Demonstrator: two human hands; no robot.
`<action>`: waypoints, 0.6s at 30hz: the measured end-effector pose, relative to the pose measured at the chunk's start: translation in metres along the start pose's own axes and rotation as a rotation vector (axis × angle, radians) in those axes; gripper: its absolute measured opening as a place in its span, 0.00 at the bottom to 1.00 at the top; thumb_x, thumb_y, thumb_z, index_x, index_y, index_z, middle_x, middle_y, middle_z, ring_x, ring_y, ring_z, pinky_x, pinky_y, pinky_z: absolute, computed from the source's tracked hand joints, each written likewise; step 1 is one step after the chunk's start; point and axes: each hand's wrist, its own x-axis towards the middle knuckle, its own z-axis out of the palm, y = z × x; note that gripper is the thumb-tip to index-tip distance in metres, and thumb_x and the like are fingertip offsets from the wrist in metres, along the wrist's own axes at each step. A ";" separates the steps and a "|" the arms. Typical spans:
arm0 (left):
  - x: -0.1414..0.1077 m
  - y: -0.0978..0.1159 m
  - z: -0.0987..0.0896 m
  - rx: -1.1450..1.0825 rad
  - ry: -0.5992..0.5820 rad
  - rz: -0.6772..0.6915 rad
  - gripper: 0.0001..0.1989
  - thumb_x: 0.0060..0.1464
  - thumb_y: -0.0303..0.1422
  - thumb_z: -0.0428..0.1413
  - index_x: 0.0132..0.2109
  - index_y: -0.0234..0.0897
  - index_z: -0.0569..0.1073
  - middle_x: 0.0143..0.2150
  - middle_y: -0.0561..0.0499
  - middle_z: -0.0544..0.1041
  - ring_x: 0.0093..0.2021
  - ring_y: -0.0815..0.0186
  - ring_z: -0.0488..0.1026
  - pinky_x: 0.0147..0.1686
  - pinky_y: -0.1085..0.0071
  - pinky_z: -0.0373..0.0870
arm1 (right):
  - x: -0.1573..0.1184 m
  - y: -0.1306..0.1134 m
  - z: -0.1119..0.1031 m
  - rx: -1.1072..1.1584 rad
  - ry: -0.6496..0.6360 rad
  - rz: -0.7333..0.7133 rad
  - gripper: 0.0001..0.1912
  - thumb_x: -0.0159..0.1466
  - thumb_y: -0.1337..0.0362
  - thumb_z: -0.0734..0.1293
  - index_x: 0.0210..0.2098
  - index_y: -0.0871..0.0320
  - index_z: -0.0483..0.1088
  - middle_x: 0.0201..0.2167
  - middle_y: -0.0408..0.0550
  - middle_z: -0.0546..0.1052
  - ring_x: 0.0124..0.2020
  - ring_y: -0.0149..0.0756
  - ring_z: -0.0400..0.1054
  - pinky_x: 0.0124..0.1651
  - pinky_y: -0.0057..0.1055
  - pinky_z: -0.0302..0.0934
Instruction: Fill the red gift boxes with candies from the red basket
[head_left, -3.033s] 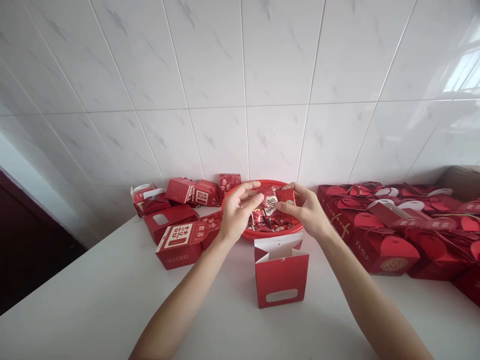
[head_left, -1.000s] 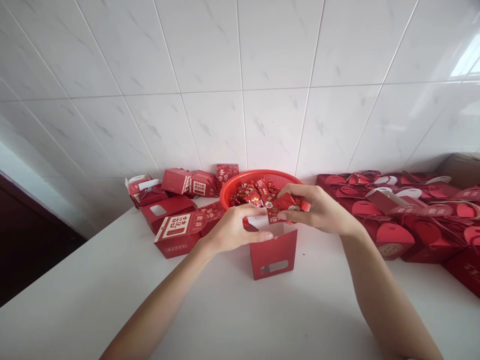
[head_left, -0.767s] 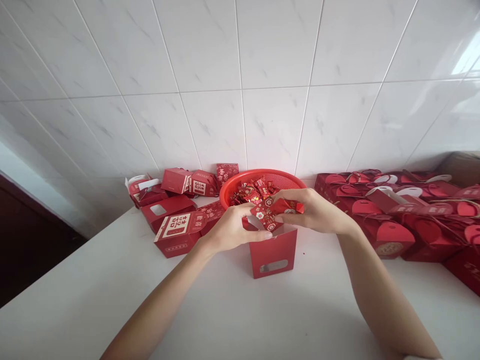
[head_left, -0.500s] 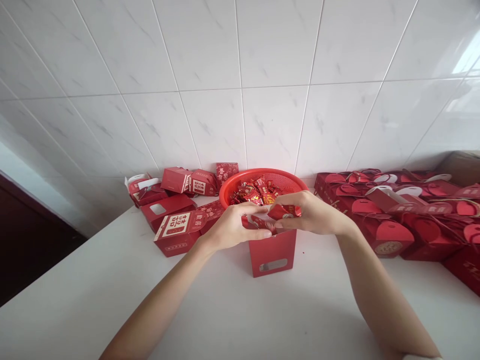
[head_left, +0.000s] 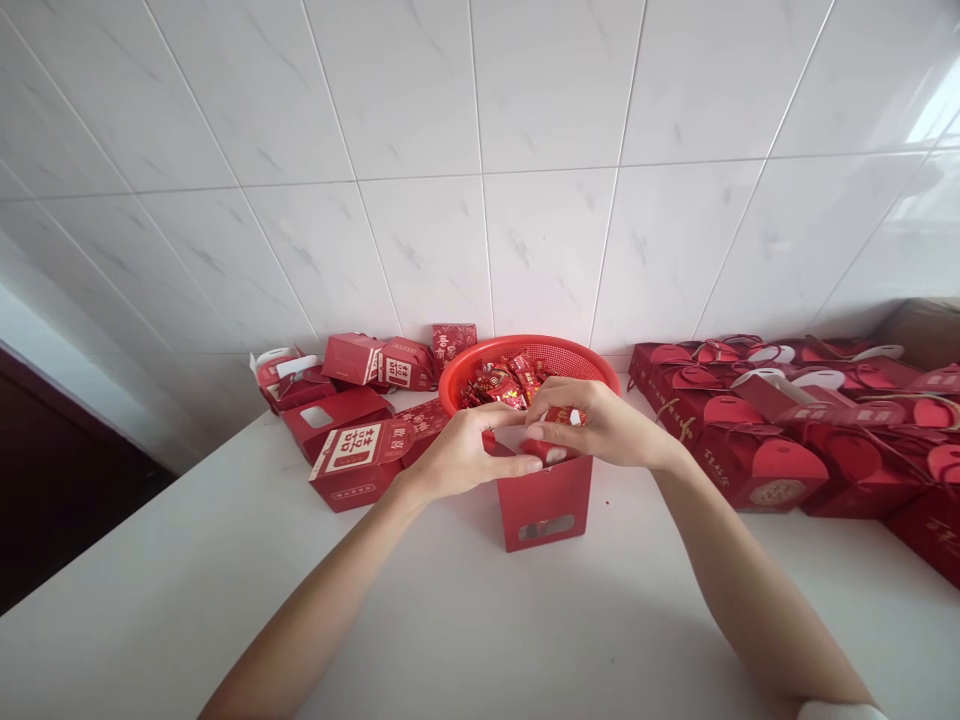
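The left hand (head_left: 461, 458) and right hand (head_left: 600, 425) have left the basket (head_left: 581, 362) for the box (head_left: 546, 495), lowering the red packet (head_left: 561, 415) inside.

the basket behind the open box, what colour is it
The basket is bright orange-red; it shows best in the head view.

- My gift box (head_left: 544, 495): plain red — whitish inside
- The packet (head_left: 564, 414) I grip: red with white and gold
- Colander (head_left: 596, 368): orange-red
- Wall tiles (head_left: 420, 250): white — grey-veined
- Table (head_left: 480, 640): plain white

You get soft, fairly dim daylight, with glare at upper right on the glossy white marbled wall tiles (head_left: 551, 235); wide-angle distortion stretches the edges.
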 end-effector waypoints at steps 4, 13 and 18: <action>-0.001 -0.004 0.001 -0.016 0.008 -0.042 0.25 0.49 0.45 0.68 0.54 0.43 0.79 0.54 0.49 0.81 0.56 0.53 0.76 0.56 0.61 0.72 | -0.001 -0.002 -0.002 0.060 0.077 0.018 0.07 0.68 0.64 0.64 0.40 0.57 0.75 0.38 0.48 0.77 0.37 0.35 0.70 0.39 0.31 0.64; -0.001 -0.003 0.000 -0.051 -0.001 -0.056 0.23 0.49 0.44 0.68 0.51 0.41 0.80 0.54 0.48 0.81 0.56 0.54 0.76 0.57 0.62 0.71 | -0.006 -0.005 -0.009 0.203 -0.095 -0.005 0.10 0.65 0.71 0.63 0.44 0.58 0.74 0.41 0.48 0.79 0.43 0.37 0.75 0.44 0.33 0.70; -0.002 -0.003 0.001 -0.065 -0.003 -0.063 0.27 0.49 0.45 0.68 0.55 0.42 0.79 0.57 0.47 0.79 0.59 0.52 0.74 0.60 0.59 0.70 | -0.009 -0.009 -0.015 0.108 -0.052 -0.011 0.09 0.66 0.68 0.64 0.43 0.57 0.75 0.43 0.49 0.80 0.45 0.39 0.76 0.46 0.35 0.72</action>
